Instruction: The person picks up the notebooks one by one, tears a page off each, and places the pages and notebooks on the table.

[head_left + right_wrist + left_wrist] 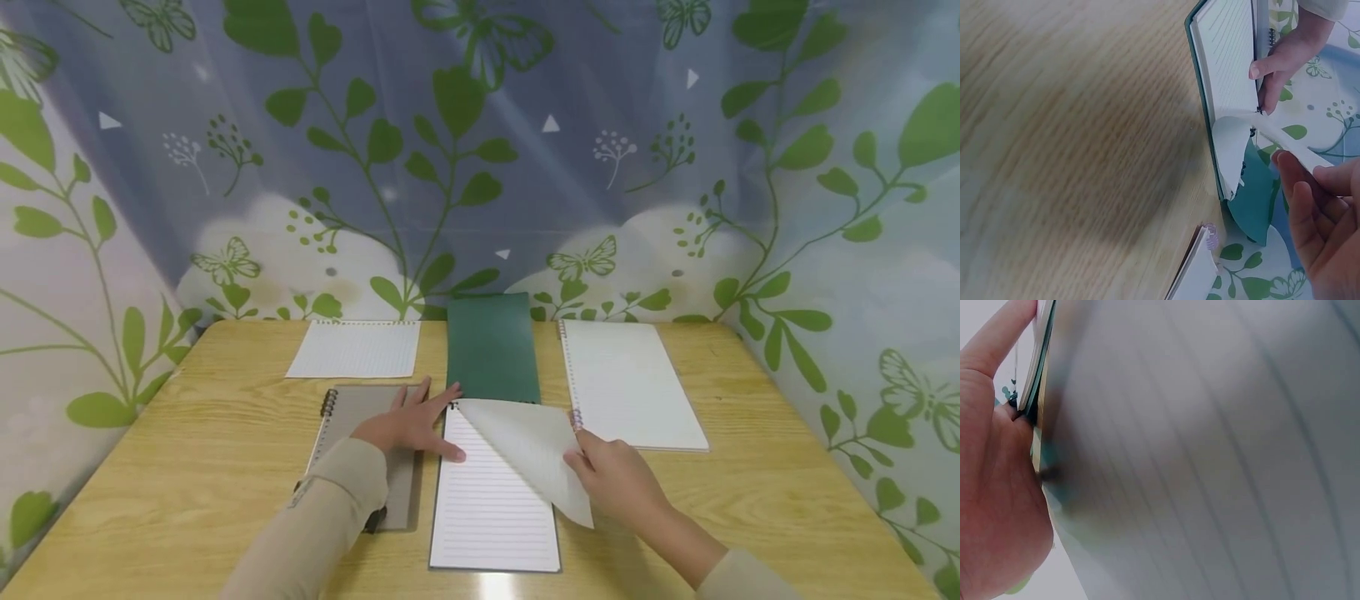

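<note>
A top-bound lined notebook (491, 521) lies in front of me, its dark green cover (491, 346) flipped back toward the curtain. One page (536, 446) is lifted and curls diagonally up from the lower left. My right hand (618, 483) pinches that page at its right side between thumb and fingers; the right wrist view shows the page (1291, 144) bending at the binding. With spread fingers, my left hand (408, 423) lies at the notebook's upper left, thumb on the page edge. A blurred lined sheet (1210, 456) fills most of the left wrist view.
Beneath my left hand and forearm is a grey spiral notebook (402, 496) with a black clip (375, 520). A lined pad (356, 352) lies at the back left, and a white spiral notebook (633, 387) at the right. A patterned curtain (480, 167) borders the wooden table (750, 500).
</note>
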Demonstrator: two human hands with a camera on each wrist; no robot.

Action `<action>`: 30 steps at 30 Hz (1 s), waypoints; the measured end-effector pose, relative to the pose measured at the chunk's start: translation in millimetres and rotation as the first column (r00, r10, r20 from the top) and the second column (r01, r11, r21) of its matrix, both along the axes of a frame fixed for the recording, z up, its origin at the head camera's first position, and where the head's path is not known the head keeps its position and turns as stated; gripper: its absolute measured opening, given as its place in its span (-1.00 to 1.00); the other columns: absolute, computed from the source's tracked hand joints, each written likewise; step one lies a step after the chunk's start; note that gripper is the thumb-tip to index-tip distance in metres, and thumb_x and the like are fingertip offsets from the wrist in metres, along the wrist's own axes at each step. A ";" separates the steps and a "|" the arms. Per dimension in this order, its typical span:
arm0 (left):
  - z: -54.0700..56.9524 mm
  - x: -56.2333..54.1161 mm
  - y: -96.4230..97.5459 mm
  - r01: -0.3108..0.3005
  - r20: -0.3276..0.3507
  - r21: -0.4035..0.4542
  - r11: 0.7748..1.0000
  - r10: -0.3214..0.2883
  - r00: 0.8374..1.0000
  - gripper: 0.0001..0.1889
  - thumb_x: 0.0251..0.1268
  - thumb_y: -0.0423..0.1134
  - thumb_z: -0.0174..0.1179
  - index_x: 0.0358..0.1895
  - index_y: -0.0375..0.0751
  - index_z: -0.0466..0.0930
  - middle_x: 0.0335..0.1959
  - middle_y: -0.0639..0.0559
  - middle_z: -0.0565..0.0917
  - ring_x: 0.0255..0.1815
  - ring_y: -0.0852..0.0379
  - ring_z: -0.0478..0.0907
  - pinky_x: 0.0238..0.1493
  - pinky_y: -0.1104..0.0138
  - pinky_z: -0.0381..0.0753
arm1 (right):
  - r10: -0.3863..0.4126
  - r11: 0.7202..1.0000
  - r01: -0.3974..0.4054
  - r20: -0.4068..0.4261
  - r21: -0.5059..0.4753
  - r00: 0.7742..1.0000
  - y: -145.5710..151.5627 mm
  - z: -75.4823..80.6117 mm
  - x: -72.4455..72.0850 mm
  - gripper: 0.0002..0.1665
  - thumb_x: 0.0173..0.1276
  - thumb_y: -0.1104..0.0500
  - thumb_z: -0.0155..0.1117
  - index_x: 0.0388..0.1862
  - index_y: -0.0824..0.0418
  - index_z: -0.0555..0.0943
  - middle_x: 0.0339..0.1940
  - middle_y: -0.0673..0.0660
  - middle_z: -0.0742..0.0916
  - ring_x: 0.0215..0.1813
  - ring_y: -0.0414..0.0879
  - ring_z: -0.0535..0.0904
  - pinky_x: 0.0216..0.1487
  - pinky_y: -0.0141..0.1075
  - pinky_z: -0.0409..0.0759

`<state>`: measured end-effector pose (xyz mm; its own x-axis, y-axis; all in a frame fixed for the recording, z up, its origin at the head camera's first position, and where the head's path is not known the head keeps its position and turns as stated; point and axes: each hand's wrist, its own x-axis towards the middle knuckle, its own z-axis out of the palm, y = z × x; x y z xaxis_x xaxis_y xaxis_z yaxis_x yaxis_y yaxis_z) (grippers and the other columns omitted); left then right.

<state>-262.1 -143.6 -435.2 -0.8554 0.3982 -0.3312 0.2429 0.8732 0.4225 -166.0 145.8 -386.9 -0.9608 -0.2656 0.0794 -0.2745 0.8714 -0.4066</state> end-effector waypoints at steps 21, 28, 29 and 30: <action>0.6 2.0 0.2 -0.018 0.006 -0.014 1.000 0.018 1.000 0.14 -0.23 0.41 0.26 0.47 0.21 -0.17 0.51 0.03 -0.12 0.51 -0.06 -0.45 0.38 -0.09 -0.56 | -0.014 1.000 0.014 0.005 -0.027 1.000 32.0 7.4 4.5 -0.69 0.36 0.17 0.09 -0.56 0.17 0.29 -0.74 -0.04 0.29 -0.68 -0.24 0.18 -0.65 -0.44 0.17; 2.3 3.5 0.7 -0.032 0.013 0.003 0.999 0.032 0.999 0.14 -0.23 0.39 0.28 0.46 0.24 -0.18 0.51 0.01 -0.13 0.51 -0.06 -0.47 0.38 -0.11 -0.54 | -0.037 0.995 0.035 -0.013 -0.091 0.999 41.6 8.9 2.1 -0.71 0.38 0.17 0.06 -0.53 0.19 0.28 -0.73 -0.03 0.34 -0.69 -0.25 0.26 -0.66 -0.44 0.25; 2.8 3.7 0.9 -0.034 0.013 0.003 0.999 0.034 0.999 0.13 -0.23 0.38 0.28 0.46 0.24 -0.17 0.51 0.02 -0.13 0.51 -0.06 -0.47 0.38 -0.11 -0.54 | -0.039 0.995 0.038 -0.010 -0.095 0.999 43.7 9.3 2.0 -0.71 0.39 0.16 0.06 -0.52 0.20 0.29 -0.72 -0.02 0.36 -0.69 -0.25 0.29 -0.65 -0.44 0.27; 3.3 3.7 1.3 -0.035 0.013 0.001 0.999 0.035 0.999 0.13 -0.23 0.38 0.28 0.46 0.24 -0.17 0.51 0.02 -0.13 0.51 -0.06 -0.47 0.38 -0.11 -0.54 | -0.044 0.994 0.043 -0.004 -0.102 0.999 45.6 9.6 1.8 -0.72 0.39 0.15 0.05 -0.51 0.20 0.30 -0.72 -0.02 0.38 -0.68 -0.25 0.32 -0.65 -0.44 0.29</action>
<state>-258.4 -142.3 -431.9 -0.8645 0.3683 -0.3420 0.2062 0.8805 0.4268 -164.1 191.4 -377.3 -0.9707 -0.2134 0.1102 -0.2398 0.8366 -0.4926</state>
